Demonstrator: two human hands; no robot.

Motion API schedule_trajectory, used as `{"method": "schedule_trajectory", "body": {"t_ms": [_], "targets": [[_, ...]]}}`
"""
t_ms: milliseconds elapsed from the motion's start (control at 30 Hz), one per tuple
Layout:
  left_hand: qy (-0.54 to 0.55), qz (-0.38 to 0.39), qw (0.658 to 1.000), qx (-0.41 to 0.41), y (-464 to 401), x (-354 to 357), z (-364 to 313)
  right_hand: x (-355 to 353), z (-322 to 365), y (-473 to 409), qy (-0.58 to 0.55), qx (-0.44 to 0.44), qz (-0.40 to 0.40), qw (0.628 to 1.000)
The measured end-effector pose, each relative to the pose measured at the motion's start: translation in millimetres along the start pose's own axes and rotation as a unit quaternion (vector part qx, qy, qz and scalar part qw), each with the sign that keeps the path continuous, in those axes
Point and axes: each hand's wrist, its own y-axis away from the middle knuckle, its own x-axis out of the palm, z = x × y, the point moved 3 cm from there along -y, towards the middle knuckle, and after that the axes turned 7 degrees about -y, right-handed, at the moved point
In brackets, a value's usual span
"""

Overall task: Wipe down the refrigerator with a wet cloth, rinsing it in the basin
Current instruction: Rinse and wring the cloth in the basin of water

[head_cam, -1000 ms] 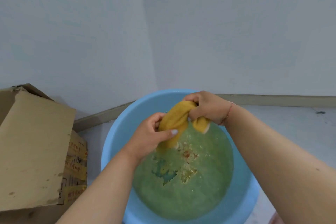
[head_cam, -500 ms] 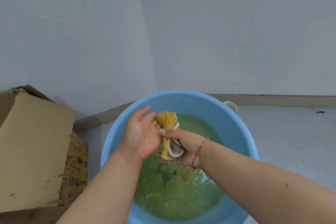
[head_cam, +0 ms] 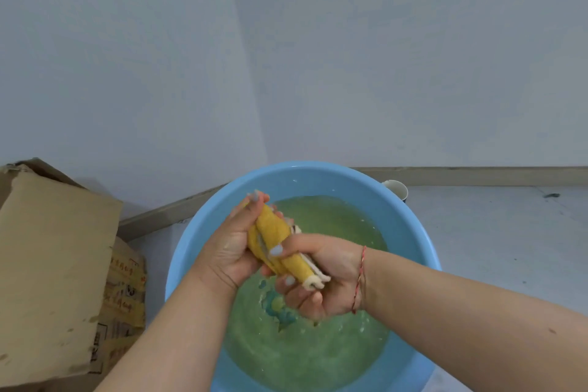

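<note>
A yellow cloth (head_cam: 276, 242), rolled into a tight twist with white edging at its lower end, is held above the blue basin (head_cam: 410, 232). My left hand (head_cam: 234, 245) grips the cloth's upper part, fingers wrapped over its top. My right hand (head_cam: 321, 277), palm up with a red string round the wrist, grips the lower part with thumb and fingers curled round it. The basin holds cloudy greenish water (head_cam: 318, 353) with ripples and a printed pattern showing at the bottom. No refrigerator is in view.
A worn cardboard box (head_cam: 54, 280) stands on the floor at the left, close to the basin. A small white cup (head_cam: 396, 189) sits behind the basin's far right rim. Grey walls meet in a corner behind, with a baseboard along the floor.
The cloth went from a loose wring held high to a tight roll. My right hand dropped below it and turned palm up, and my left hand closed round its upper part.
</note>
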Motion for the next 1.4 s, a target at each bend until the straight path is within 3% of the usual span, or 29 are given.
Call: {"method": "schedule_trajectory", "body": {"t_ms": [67,100,133,200,233,267,400,500,567,600,633,667,733,767,800,867,900,967,1000,1033,1133,1167,1200,1400], "targets": [[-0.065,-0.029,0.997,-0.024,1,1,0,-4,4,2,0.185,-0.046,-0.159,0.969],[-0.106,-0.047,0.993,-0.037,1,1,2,-5,8,2,0.293,-0.064,-0.227,0.926],[-0.144,-0.070,0.986,-0.052,2,1,4,-5,13,0,0.416,-0.068,-0.283,0.861],[-0.193,-0.111,0.972,-0.074,3,2,12,-4,19,-4,0.653,-0.056,-0.342,0.673],[-0.199,-0.136,0.967,-0.085,1,1,18,-6,20,-8,0.717,-0.049,-0.354,0.598],[-0.198,-0.167,0.961,-0.097,0,-2,25,-10,19,-11,0.747,-0.045,-0.364,0.554],[-0.123,-0.277,0.944,-0.133,-5,-9,43,-25,15,-18,0.768,-0.104,-0.409,0.482],[-0.037,-0.290,0.943,-0.162,-1,2,44,-26,14,-18,0.786,-0.188,-0.418,0.414],[-0.037,-0.265,0.951,-0.154,2,12,34,-26,20,-13,0.775,-0.224,-0.427,0.408],[-0.040,-0.243,0.959,-0.138,4,19,26,-27,26,-8,0.754,-0.226,-0.437,0.436],[-0.049,-0.217,0.967,-0.121,7,24,16,-31,33,-5,0.716,-0.221,-0.444,0.491],[-0.081,-0.182,0.975,-0.095,8,27,5,-37,41,-2,0.657,-0.221,-0.442,0.569],[-0.265,-0.113,0.957,-0.018,11,22,-15,-51,54,5,0.462,-0.219,-0.400,0.761],[-0.418,-0.085,0.903,0.042,15,17,-23,-55,57,8,0.355,-0.200,-0.352,0.843],[-0.554,-0.059,0.823,0.112,18,12,-26,-57,57,10,0.277,-0.165,-0.294,0.900],[-0.724,-0.007,0.650,0.232,27,9,-21,-52,50,15,0.238,-0.078,-0.192,0.949],[-0.761,0.016,0.591,0.267,30,8,-14,-46,45,15,0.255,-0.039,-0.149,0.955],[-0.806,0.037,0.521,0.277,31,6,-2,-33,36,12,0.322,0.003,-0.103,0.941],[-0.827,0.027,0.501,0.252,31,5,1,-28,33,9,0.375,-0.001,-0.119,0.919],[-0.852,0.010,0.481,0.206,31,6,2,-25,32,7,0.456,-0.021,-0.172,0.873],[-0.882,-0.024,0.457,0.110,31,8,5,-16,36,3,0.711,-0.087,-0.326,0.617],[-0.879,-0.023,0.467,0.092,32,9,8,-14,34,3,0.753,-0.105,-0.341,0.552],[-0.869,-0.019,0.488,0.074,32,9,13,-15,30,1,0.775,-0.124,-0.348,0.513],[-0.707,0.002,0.701,-0.091,29,13,27,-30,24,4,0.824,-0.221,-0.335,0.399]]}}
